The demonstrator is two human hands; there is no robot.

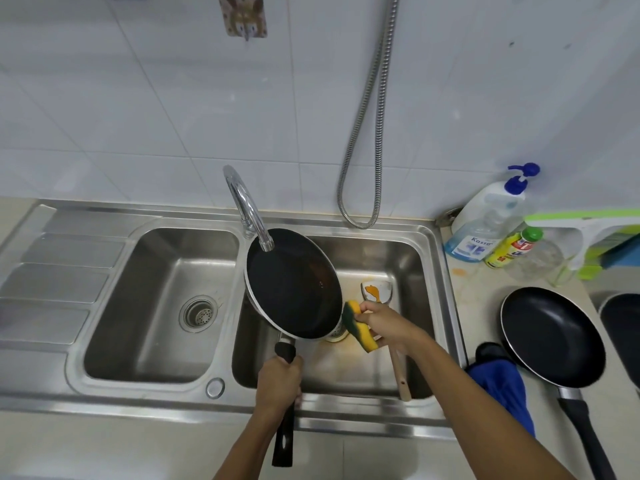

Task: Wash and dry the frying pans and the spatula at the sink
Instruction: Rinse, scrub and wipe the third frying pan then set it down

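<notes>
Head view, 1 frame.

Left hand (278,381): fingers wrapped round the black handle of frying pan 1 (294,285), clamped firmly. The pan is held above the right basin (412,261) of the sink, tilted, with its dark inner face toward the camera. Its far rim sits just under the faucet spout (265,240). No stream of water can be made out.

Right hand (381,323): fingers and thumb pinch a yellow-green sponge (356,325), green side toward the pan.

Key relation: the pan lies to the left of the right hand and slightly farther from the person. The sponge is at the pan's lower right rim, touching it or just beside it; I cannot tell which. The pan's long axis runs from the handle, near the person, away to the spout. My judgement is that a scrub stroke goes leftward and away, across the inner face, while the left hand steadies the handle.

Spatula (401,375): lies in the right basin under the right forearm, wooden handle toward the person. The blade is beyond the hand and smeared orange, so it is not yet washed. The right hand is the nearer one.

Frying pan 2 (550,337): on the counter to the right, well apart from both hands. Its rim overlaps a blue cloth (502,386).

Estimate: early in the task, washing pan 1 of 2.
</notes>
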